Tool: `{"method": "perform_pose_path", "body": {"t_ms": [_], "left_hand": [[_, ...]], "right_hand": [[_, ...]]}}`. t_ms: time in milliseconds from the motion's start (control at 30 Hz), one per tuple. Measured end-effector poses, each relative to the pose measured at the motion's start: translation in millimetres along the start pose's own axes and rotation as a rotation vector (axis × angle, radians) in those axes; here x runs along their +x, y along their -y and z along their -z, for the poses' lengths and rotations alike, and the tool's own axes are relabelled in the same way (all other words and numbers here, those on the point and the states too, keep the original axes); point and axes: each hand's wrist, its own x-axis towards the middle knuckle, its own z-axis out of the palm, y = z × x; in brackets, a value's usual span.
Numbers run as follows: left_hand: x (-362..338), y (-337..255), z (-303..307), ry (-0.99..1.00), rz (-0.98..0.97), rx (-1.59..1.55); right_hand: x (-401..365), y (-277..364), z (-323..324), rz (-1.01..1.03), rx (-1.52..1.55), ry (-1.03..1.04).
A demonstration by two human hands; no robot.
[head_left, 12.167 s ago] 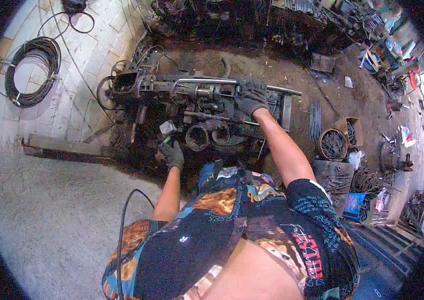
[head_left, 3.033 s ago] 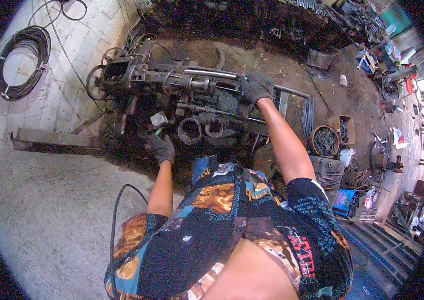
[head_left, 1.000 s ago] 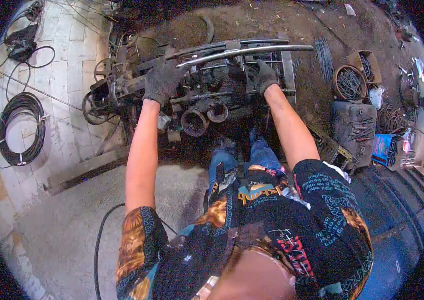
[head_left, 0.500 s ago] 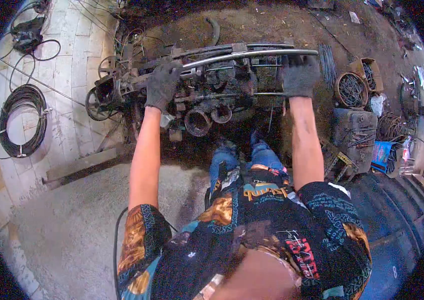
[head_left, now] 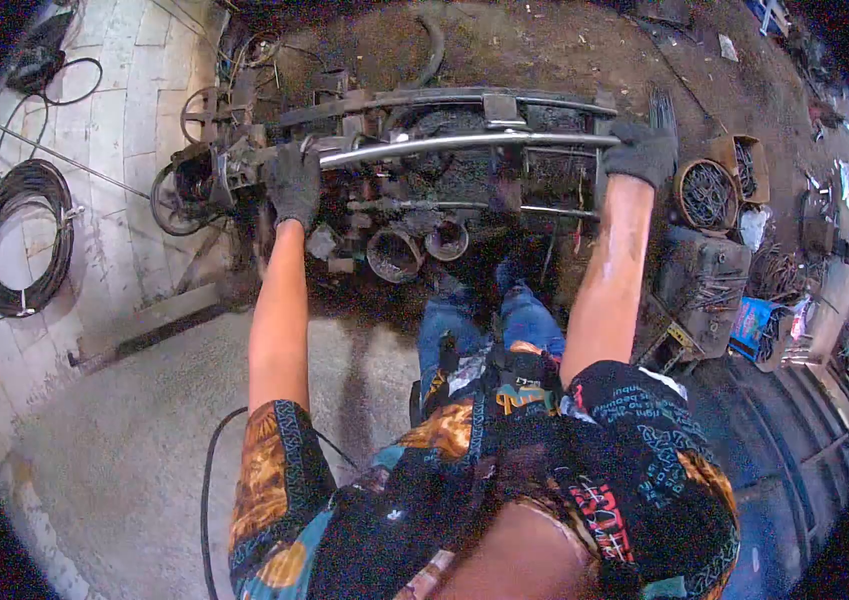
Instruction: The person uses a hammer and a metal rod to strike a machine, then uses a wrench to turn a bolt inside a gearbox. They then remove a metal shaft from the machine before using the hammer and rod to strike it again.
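Note:
A long, shiny metal rod (head_left: 454,142) lies crosswise above a dark, greasy machine (head_left: 244,165). My left hand (head_left: 293,185), in a dark glove, is closed around the rod's left end. At the right end my right hand (head_left: 639,153), gloved too, has its fingers wrapped round the rod. Behind the rod runs a dark bar (head_left: 424,98) on the machine's far side. Two round metal cups (head_left: 394,255) sit at the machine's near side, below the rod. My gloves hide both rod ends.
A coil of black wire (head_left: 64,235) lies on the pale floor at left. On the right stand a round basket of metal pieces (head_left: 707,190), a cardboard box (head_left: 759,165), a dark metal case (head_left: 719,265) and a blue packet (head_left: 749,325). A hose (head_left: 434,50) lies beyond the machine.
Both hands have moved apart, my left hand leftward and my right hand to the right. The rod sits lower in view, nearer to me. The view has shifted slightly.

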Motion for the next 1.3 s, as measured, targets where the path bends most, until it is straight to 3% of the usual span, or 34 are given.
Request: {"method": "perform_pose_path", "body": {"t_ms": [33, 67, 100, 167, 200, 233, 267, 300, 333, 400, 433, 500, 567, 633, 700, 733, 800, 900, 967, 1033, 1067, 1200, 1267, 1300], "left_hand": [[3.9, 2.4, -7.3, -0.032, -0.089, 0.188], [11.2, 3.4, -24.7, -0.15, -0.024, 0.056], [17.2, 9.9, -39.5, -0.131, -0.008, 0.055], [15.3, 16.0, -61.2, -0.225, -0.036, 0.029], [15.5, 8.2, -40.1, -0.192, -0.088, 0.182], [14.7, 5.2, -38.1, -0.188, -0.089, 0.18], [15.9, 5.0, -38.9, -0.16, -0.015, 0.11], [15.8, 4.0, -38.0, -0.135, 0.065, 0.038], [15.4, -0.2, -26.0, -0.133, 0.075, 0.034], [16.7, -9.6, 7.8, -0.008, 0.114, -0.055], [14.4, -6.8, -1.6, -0.014, 0.111, -0.058], [13.4, -1.0, -29.1, -0.295, 0.091, -0.022], [7.2, -5.5, -12.2, -0.237, 0.046, 0.006], [9.3, -1.2, -17.7, -0.185, -0.001, 0.04], [21.3, 14.4, -60.1, -0.242, 0.053, -0.076], [20.7, 10.0, -49.7, -0.251, 0.042, -0.082], [14.7, 0.8, -24.6, -0.076, 0.018, 0.027], [12.1, 6.4, -38.7, -0.184, -0.025, 0.114], [18.6, 2.5, -37.6, -0.152, -0.046, 0.16], [18.3, -9.9, 8.8, 0.154, 0.123, 0.06], [11.0, -4.2, -9.3, -0.161, -0.019, 0.017], [19.9, 7.1, -44.0, -0.333, -0.018, 0.037], [20.2, 7.3, -46.4, -0.34, -0.073, 0.045], [20.9, 3.2, -42.4, -0.341, -0.076, 0.044]], "right_hand": [[12.6, -5.1, 10.8, -0.069, -0.011, 0.102], [23.3, -11.9, 18.7, -0.141, -0.017, 0.204], [28.8, -18.5, 28.4, -0.219, -0.018, 0.301], [198.1, -50.6, 51.2, -0.369, -0.013, 0.477], [269.5, -91.1, 33.0, -0.425, -0.007, 0.581], [282.7, -93.7, 49.5, -0.482, 0.001, 0.678], [218.2, -121.4, -38.0, -0.49, -0.002, 0.682], [196.6, -101.1, -92.1, -0.838, -0.463, 0.449], [202.6, -129.3, -91.9, -0.845, -0.47, 0.452], [232.5, -188.1, -64.8, -0.355, -1.123, 0.351], [206.9, -191.8, -69.4, -0.348, -1.124, 0.349], [103.2, -184.5, -80.5, 0.693, -1.638, 0.572], [23.8, -165.9, -133.2, 0.484, -1.863, 0.531], [-24.7, -148.6, -146.0, 0.314, -1.906, 0.777], [-67.8, -123.6, -154.1, 0.608, -1.69, 1.073], [-75.9, -119.3, -145.6, 0.618, -1.7, 1.061], [-89.2, -110.8, -122.4, 0.653, -1.94, 1.454], [-125.7, -86.6, -103.3, 0.503, -2.188, 1.565], [-145.6, -59.2, -97.1, 0.526, -2.16, 1.552], [-157.6, -37.7, -92.4, 0.815, -1.935, 1.289], [-163.3, -25.3, -85.0, 0.82, -2.162, 1.274], [-192.5, -4.0, -98.5, 0.671, -2.334, 1.142], [-210.2, -11.3, -98.9, 0.395, -2.605, 0.78], [-208.7, -19.4, -82.4, 0.394, -2.607, 0.776]]}}
